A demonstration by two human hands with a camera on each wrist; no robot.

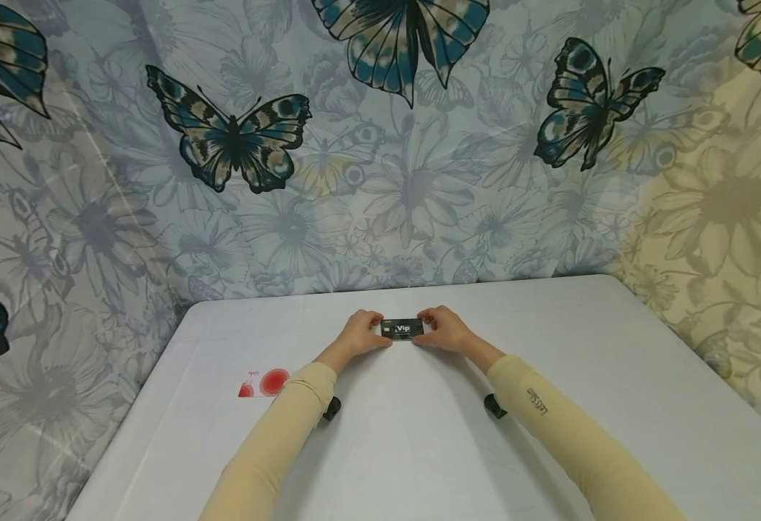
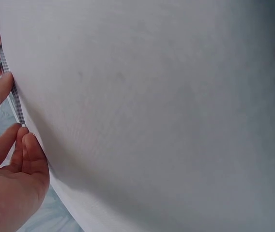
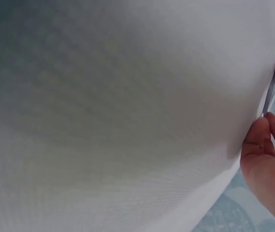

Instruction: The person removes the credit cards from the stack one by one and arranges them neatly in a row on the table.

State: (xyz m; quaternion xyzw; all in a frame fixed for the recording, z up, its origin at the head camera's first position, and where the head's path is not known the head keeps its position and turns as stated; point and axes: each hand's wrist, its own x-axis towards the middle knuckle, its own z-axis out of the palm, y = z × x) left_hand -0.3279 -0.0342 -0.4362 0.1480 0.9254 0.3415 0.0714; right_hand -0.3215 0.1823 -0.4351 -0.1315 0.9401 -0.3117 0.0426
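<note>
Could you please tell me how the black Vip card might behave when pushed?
The black Vip card is probably stiff, given its straight edges. The left wrist view shows a layered edge, suggesting a stack whose layers might slip apart. Its flat shape makes rolling unlikely.

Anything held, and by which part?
The black Vip card, by its short ends: left hand at the left end, right hand at the right.

I see a black card with white letters, a white card with a red circle, a white table, pale yellow sleeves, and a grey-blue wall with flowers and blue, black and tan butterflies.
</note>
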